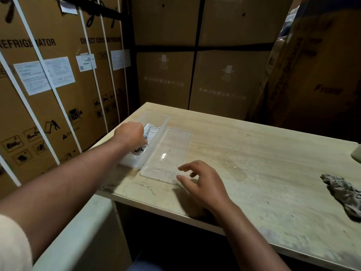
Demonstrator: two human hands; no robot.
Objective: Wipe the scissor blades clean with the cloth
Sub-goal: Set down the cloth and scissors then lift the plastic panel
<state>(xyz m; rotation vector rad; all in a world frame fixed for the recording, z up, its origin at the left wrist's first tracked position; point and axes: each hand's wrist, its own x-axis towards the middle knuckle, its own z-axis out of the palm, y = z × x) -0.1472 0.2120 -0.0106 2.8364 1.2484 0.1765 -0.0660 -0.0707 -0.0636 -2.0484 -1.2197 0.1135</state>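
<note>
Hovering low over the wooden tabletop (254, 163), the right hand (203, 184) is nearest to the camera; its fingers (185, 168) are spread apart and hold nothing. Their tips are just above the near edge of a clear plastic lid (166, 153) that lies flat. Well to the right of these fingers, at the tabletop's edge, rests a crumpled grey cloth (343, 192). Farther away, the left hand (130, 134) reaches into a clear plastic box (140, 151) beside the lid. Its fingers are curled closed around something dark, perhaps the handles of the scissors (139, 150), but I cannot tell for sure. Behind stand cardboard refrigerator cartons (58, 75).
</note>
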